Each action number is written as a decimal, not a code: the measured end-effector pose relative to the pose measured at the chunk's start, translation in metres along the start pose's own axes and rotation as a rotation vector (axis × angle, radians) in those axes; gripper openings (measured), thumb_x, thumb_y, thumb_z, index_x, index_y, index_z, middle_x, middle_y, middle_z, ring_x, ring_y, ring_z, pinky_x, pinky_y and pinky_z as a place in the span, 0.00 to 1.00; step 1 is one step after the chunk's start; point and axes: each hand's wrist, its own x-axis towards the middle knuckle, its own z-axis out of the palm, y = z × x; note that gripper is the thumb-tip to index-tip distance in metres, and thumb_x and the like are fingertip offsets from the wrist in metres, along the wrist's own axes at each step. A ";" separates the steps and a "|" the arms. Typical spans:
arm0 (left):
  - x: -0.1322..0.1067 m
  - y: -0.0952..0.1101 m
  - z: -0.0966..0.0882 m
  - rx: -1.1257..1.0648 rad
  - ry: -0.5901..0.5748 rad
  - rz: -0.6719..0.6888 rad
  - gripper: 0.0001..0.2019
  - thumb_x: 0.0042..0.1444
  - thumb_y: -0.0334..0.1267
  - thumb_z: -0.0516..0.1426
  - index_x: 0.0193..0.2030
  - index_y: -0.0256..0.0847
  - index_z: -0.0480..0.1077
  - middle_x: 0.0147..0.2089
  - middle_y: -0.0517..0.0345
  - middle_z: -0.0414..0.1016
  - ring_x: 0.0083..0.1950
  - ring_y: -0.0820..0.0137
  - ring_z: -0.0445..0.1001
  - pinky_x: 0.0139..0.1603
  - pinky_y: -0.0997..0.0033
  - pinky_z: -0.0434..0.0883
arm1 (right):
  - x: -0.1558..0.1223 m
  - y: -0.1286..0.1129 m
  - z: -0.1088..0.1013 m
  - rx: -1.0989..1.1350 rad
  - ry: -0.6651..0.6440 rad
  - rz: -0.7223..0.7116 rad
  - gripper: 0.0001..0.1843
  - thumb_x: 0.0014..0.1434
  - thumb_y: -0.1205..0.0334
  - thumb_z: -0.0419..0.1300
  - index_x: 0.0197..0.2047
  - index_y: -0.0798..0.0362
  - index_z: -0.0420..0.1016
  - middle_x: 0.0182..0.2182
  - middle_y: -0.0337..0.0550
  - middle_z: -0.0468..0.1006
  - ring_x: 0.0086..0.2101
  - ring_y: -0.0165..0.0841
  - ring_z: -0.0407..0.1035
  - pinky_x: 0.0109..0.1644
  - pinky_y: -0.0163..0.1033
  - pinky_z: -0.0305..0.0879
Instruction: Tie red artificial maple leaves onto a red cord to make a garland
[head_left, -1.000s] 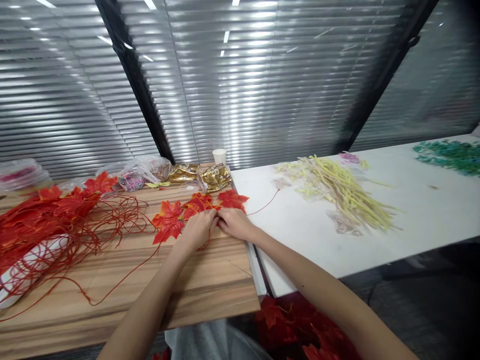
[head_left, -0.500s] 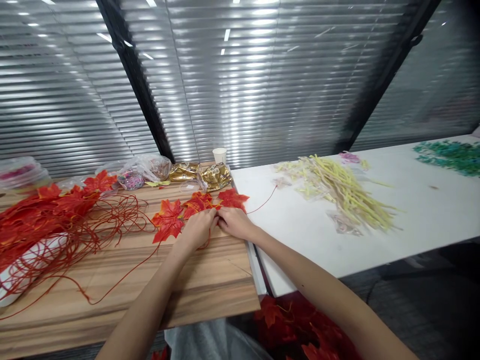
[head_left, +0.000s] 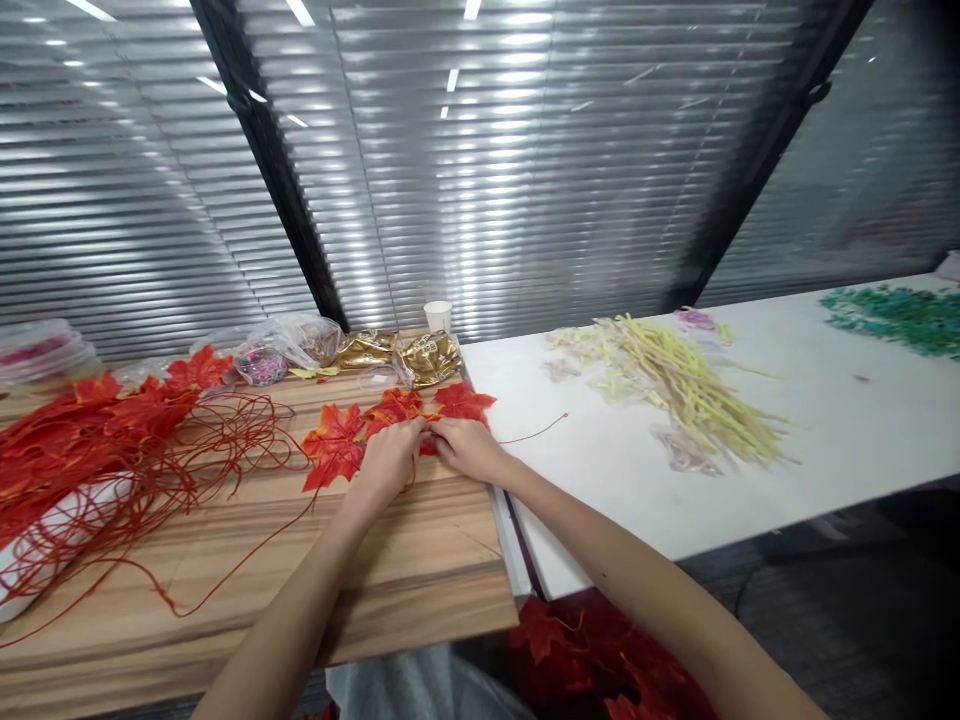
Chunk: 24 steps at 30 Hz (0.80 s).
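Three red-orange leaves (head_left: 391,408) fan from nine to one o'clock around the left hand (head_left: 394,455) and right hand (head_left: 471,448), fingertips meeting and hiding whether they pinch anything. Gold packets (head_left: 427,358) and a white cup (head_left: 438,316) crowd twelve o'clock. Tangled red cord (head_left: 217,435) and piled leaves (head_left: 97,425) clutter nine; yellow stems (head_left: 679,385) lie toward three on a white table (head_left: 600,500).

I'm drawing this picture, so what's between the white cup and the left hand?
In the head view, a gold packet beside the white cup, then a red-orange leaf by the left hand.
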 end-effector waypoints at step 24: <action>-0.001 -0.002 0.000 -0.063 0.019 0.024 0.16 0.54 0.27 0.44 0.47 0.43 0.64 0.43 0.51 0.73 0.44 0.64 0.71 0.37 0.70 0.64 | 0.002 0.003 0.003 0.015 0.105 0.066 0.13 0.63 0.64 0.46 0.39 0.56 0.71 0.35 0.46 0.75 0.37 0.32 0.69 0.40 0.33 0.59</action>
